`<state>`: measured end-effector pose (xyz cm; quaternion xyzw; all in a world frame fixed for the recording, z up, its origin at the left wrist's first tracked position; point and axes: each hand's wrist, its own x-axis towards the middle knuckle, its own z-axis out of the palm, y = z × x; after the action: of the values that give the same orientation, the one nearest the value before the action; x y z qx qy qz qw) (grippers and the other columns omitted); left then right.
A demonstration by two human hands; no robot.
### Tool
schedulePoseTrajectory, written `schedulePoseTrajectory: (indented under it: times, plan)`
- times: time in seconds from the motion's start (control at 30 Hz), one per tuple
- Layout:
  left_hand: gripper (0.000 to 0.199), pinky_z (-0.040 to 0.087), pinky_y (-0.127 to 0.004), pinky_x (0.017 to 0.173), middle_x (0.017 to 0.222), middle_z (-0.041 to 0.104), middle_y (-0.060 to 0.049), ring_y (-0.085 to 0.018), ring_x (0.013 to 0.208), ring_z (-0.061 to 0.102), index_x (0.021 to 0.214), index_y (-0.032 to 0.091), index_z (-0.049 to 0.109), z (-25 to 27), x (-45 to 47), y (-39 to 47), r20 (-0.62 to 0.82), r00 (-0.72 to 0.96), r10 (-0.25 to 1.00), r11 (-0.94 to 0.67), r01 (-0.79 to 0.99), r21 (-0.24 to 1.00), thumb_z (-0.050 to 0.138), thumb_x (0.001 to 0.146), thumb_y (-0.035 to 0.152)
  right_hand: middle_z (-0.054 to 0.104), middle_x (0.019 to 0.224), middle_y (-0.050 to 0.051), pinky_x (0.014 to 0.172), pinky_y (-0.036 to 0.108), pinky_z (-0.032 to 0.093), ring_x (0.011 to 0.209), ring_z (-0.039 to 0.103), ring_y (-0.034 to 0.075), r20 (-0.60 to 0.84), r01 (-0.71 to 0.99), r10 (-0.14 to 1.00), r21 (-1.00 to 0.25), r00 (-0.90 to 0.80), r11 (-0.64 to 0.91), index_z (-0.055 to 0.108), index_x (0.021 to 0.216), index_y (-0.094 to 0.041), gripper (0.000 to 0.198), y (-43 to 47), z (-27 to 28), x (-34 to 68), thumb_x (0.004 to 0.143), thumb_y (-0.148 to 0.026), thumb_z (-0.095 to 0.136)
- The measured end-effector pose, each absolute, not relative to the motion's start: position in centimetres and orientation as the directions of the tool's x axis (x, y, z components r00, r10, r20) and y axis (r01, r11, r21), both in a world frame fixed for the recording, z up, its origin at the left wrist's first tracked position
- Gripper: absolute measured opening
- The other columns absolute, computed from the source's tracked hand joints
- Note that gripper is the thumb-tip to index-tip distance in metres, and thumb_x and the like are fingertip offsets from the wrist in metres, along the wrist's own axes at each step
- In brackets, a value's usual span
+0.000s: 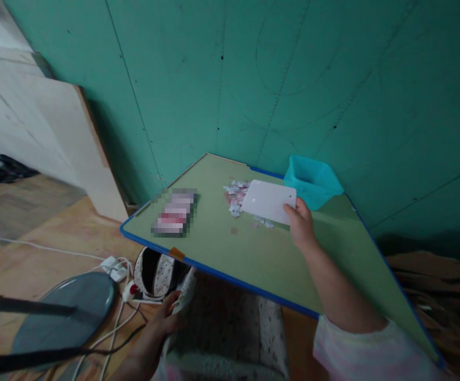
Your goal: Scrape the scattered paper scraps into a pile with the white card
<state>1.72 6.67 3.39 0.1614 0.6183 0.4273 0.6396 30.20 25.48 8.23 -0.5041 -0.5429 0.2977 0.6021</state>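
Observation:
My right hand [302, 222] grips a thin white plastic board [269, 201] by its right end, where a small hole shows near the corner. The board is tilted above the table, partly over a heap of torn paper scraps [236, 197], pale and pinkish. Below the front edge of the table, my left hand [166, 317] has its fingers closed around the edge of a speckled whitish fabric thing [186, 293] with a dark inside. Whether that is a bag or a cloth-lined container, I cannot tell.
A turquoise plastic basket [313, 182] stands at the table's back right. On the left of the green tabletop [214, 248] lies a blurred-out flat item [174, 212]. White cables and a power strip [114, 269] lie on the floor near a round grey base [65, 312]. A green wall [230, 79] rises behind.

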Motion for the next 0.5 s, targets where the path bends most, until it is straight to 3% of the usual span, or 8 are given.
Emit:
schedulePoseTrajectory:
  times: [0.2, 0.33, 0.5]
  plan:
    - [0.055, 0.047, -0.037, 0.058, 0.058, 0.064, 0.004, -0.025, 0.057, 0.062, 0.095, 0.026, 0.048, 2.7, 1.5, 6.5, -0.698, -0.052, 0.714, 0.597, -0.475, 0.646, 0.064, 0.043, 0.021, 0.062, 0.088, 0.002, 0.075, 0.035, 0.043, 0.079, 0.054, 0.018, 0.353, 0.303, 0.929, -0.902, 0.110, 0.307, 0.055, 0.087, -0.021, 0.023, 25.0, 8.1, 29.1, 0.071, -0.037, 0.051]
    - [0.051, 0.043, -0.027, 0.048, 0.045, 0.058, 0.008, -0.017, 0.044, 0.055, 0.077, 0.025, 0.052, 2.2, 1.2, 6.5, -0.699, -0.048, 0.713, 0.581, -0.517, 0.628, 0.071, 0.031, 0.014, 0.061, 0.087, 0.002, 0.075, 0.036, 0.042, 0.078, 0.053, 0.018, 0.377, 0.355, 0.915, -0.883, 0.147, 0.307, 0.054, 0.087, -0.022, 0.021, 25.2, 7.8, 29.4, 0.072, -0.036, 0.050]
    - [0.044, 0.044, -0.028, 0.050, 0.050, 0.062, 0.009, -0.017, 0.046, 0.055, 0.083, 0.027, 0.052, 3.9, 1.7, 6.5, -0.662, -0.043, 0.748, 0.552, -0.515, 0.656, 0.064, 0.042, 0.018, 0.061, 0.087, 0.002, 0.074, 0.035, 0.043, 0.077, 0.053, 0.018, 0.369, 0.314, 0.910, -0.901, 0.190, 0.300, 0.054, 0.087, -0.021, 0.022, 25.4, 7.8, 29.6, 0.070, -0.036, 0.051]
